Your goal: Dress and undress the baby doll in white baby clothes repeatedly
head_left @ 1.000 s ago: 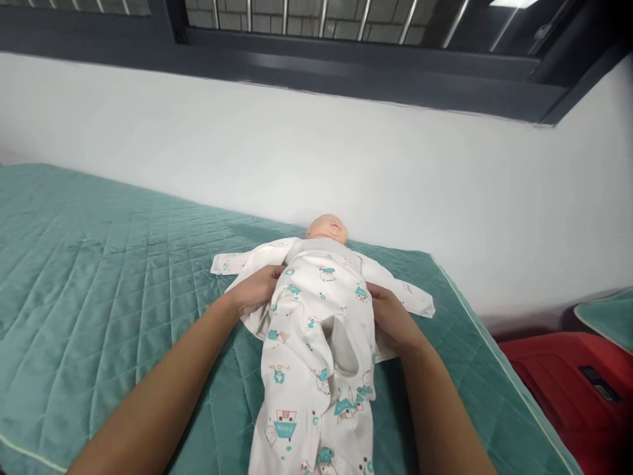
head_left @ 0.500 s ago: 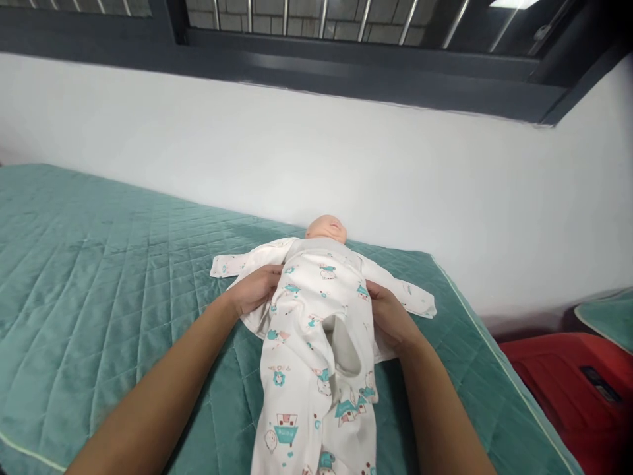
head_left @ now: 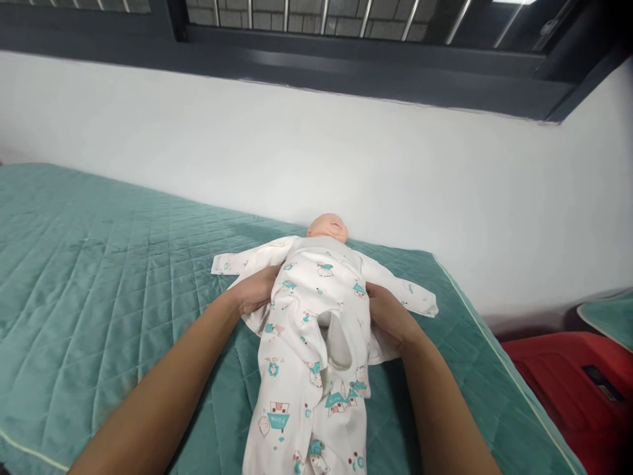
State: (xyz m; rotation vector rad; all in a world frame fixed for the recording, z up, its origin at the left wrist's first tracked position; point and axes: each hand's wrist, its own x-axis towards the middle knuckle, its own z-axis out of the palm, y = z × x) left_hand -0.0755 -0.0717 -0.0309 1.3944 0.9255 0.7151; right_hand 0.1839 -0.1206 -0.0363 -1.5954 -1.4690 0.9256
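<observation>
A baby doll [head_left: 327, 226] lies on its back, head toward the wall. It wears a white baby top [head_left: 395, 284] with long sleeves spread out to both sides. Over its front lie white printed baby pants [head_left: 289, 369], with an opening at the crotch and the legs stretching toward me. My left hand [head_left: 257, 289] is closed at the left side of the pants' upper part, its fingertips tucked out of sight behind the cloth. Opposite it, my right hand [head_left: 388, 311] grips the right side, fingertips also hidden by fabric.
A green quilted bed cover [head_left: 123, 284] lies under everything, its piped edge running down the right. Beyond that edge stands a red chair-like object [head_left: 564, 382]. A white wall [head_left: 277, 145] rises behind the doll, below a dark window frame [head_left: 346, 72] with metal bars.
The lower part of the pants has shifted slightly left and the cloth at the crotch opening has creased differently. Both hands stay at the sides, the left one's fingers now further behind the cloth.
</observation>
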